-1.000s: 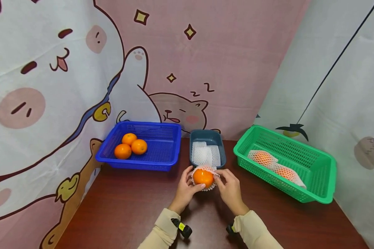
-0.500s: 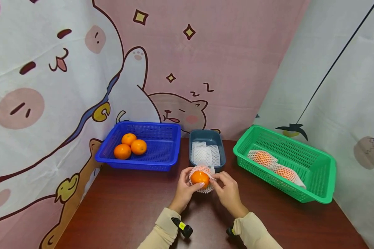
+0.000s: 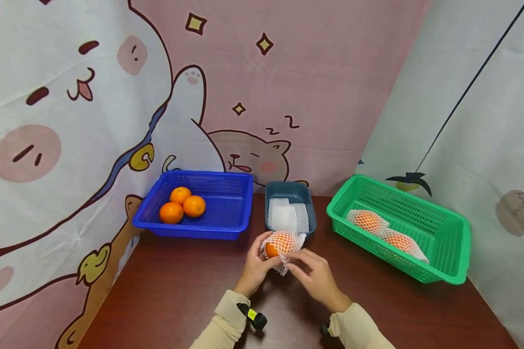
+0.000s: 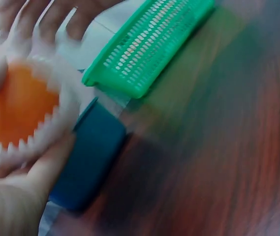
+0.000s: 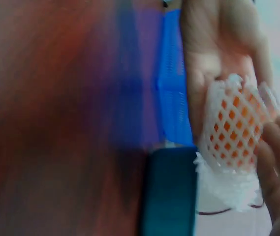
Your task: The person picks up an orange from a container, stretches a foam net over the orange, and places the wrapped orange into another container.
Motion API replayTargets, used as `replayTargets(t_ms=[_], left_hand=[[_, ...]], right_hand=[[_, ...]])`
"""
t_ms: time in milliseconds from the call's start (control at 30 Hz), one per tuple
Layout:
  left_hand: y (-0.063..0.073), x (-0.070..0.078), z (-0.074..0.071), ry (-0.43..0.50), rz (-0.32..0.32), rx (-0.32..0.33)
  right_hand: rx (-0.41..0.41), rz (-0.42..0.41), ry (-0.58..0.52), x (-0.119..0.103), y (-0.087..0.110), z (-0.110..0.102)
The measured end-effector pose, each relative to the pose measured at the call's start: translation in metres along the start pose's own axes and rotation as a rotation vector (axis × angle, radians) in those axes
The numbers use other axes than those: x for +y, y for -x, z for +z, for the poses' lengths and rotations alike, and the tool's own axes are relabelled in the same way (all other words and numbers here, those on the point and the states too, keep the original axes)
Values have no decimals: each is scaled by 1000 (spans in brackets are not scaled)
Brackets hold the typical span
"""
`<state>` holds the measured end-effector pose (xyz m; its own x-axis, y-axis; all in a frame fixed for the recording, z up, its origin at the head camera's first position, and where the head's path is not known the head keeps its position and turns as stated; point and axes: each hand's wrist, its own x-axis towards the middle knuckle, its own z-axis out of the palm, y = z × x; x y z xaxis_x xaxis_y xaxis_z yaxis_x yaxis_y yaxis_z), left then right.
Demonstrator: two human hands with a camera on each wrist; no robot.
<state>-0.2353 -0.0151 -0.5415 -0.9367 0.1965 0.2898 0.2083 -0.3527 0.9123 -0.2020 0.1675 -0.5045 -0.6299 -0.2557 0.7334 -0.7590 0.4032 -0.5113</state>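
Note:
Over the near end of a small dark teal bin (image 3: 303, 194), my left hand (image 3: 254, 269) grips an orange (image 3: 271, 249) partly covered by a white foam net sleeve (image 3: 285, 239). Bare peel shows on its left side in the head view. My right hand (image 3: 318, 276) pinches the sleeve's near edge with thumb and fingers. In the right wrist view the mesh (image 5: 233, 130) spreads over the fruit, a loose ruffled end hanging off it. The left wrist view, blurred, shows the orange (image 4: 19, 105) bare within the sleeve's toothed edge. More flat foam sleeves (image 3: 284, 216) lie in the teal bin.
A blue basket (image 3: 227, 232) at back left holds several oranges (image 3: 194, 206). On the right, a green basket (image 3: 458, 252) contains netted oranges (image 3: 368, 221). All stand on a dark reddish wooden table (image 3: 157, 300) before a printed cloth backdrop (image 3: 323, 87).
The sleeve has been drawn further over the orange, covering its right and top. My right hand has shifted slightly down toward me; the orange has turned and moved a little left.

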Motion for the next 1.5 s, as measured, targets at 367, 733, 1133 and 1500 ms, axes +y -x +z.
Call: replayTargets(t_ms=[367, 733, 1133, 1500], left_hand=[[3, 13, -11, 209, -91, -401], [7, 10, -1, 3, -49, -342], [17, 13, 14, 46, -173, -159], [20, 40, 28, -232, -48, -160]], right_hand=[[-249, 396, -217, 25, -20, -44], [-455, 464, -536, 30, -6, -28], [-119, 575, -221, 18, 3, -14], [-42, 565, 27, 4, 6, 5]])
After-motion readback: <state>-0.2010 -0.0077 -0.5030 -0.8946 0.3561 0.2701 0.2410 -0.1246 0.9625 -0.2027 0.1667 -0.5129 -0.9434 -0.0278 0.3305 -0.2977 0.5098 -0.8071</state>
